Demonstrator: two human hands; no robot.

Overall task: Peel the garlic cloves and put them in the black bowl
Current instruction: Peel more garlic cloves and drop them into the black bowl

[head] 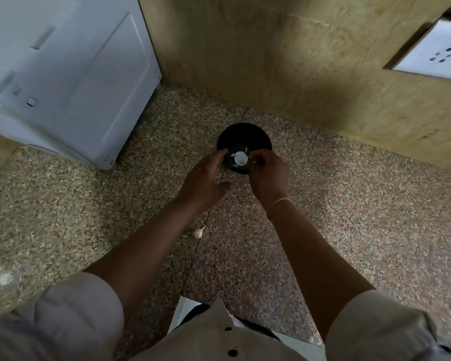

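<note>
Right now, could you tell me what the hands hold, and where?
A garlic clove over the black bowl: the right hand pinches its right side, the left hand its left edge, apparently.

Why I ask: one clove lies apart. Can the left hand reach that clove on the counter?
Probably yes. The clove lies uncovered on the counter beside the left forearm. The left hand is up at the bowl, so it need only draw back; whether it holds something is unclear.

Dim, warm light is seen throughout; a soft shadow is thrown across the wall. Edges are bent by the wide lens, and the sleeves are blurred.
</note>
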